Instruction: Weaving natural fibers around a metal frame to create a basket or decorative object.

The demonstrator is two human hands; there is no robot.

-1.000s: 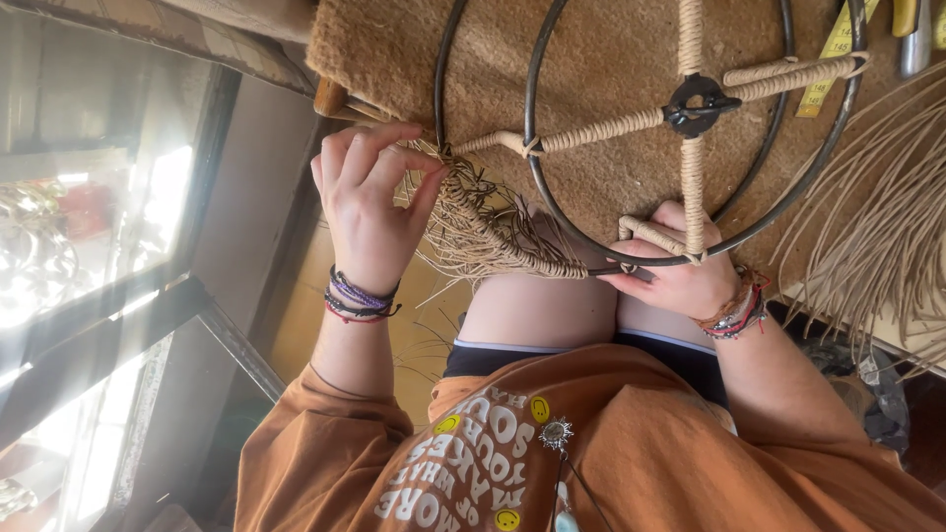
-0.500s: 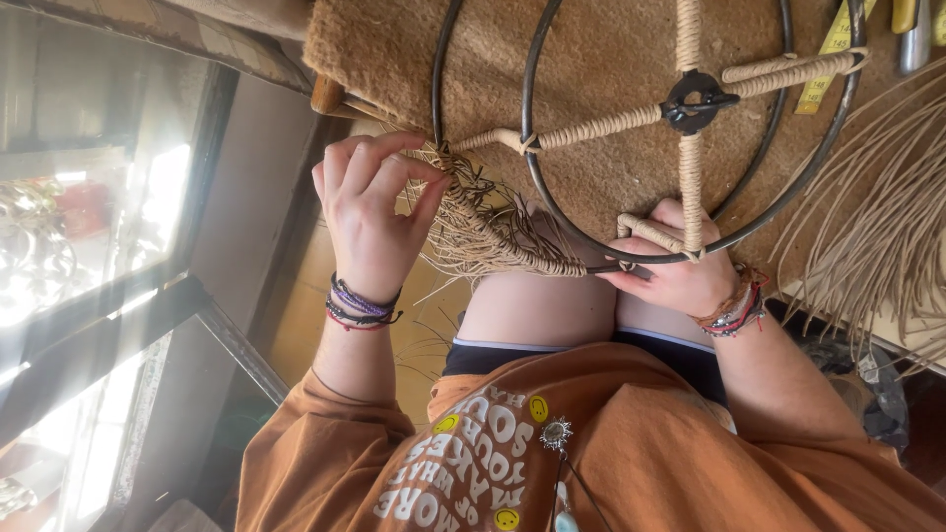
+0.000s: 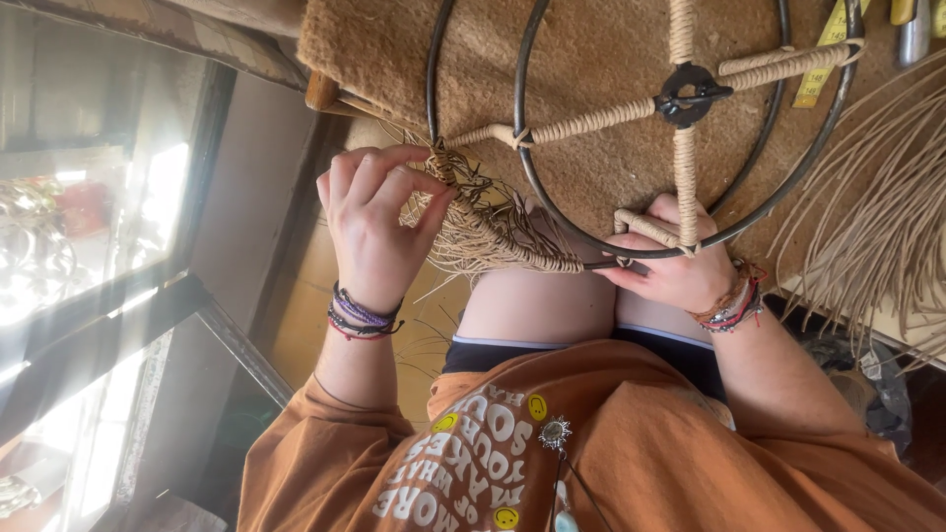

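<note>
A round metal frame [image 3: 522, 128] with two rings lies across my lap, its spokes wrapped in tan cord and meeting at a black hub [image 3: 693, 96]. A patch of woven straw fibre [image 3: 503, 232] fills part of the gap between the rings, with loose ends sticking out. My left hand [image 3: 374, 232] pinches fibre strands at the outer ring, thumb against fingertips. My right hand [image 3: 680, 271] grips the ring's lower edge where a wrapped spoke ends. Both wrists wear several bracelets.
A brown fuzzy mat [image 3: 591, 49] lies under the frame on a wooden-edged seat [image 3: 325, 91]. A bundle of loose straw strands [image 3: 887, 217] fans out at the right. A yellow measuring tape [image 3: 826, 69] lies at the top right. A glass pane [image 3: 99, 227] stands to the left.
My left hand's fingers have curled in and closed on the strands at the outer ring. The right hand and the frame have stayed put.
</note>
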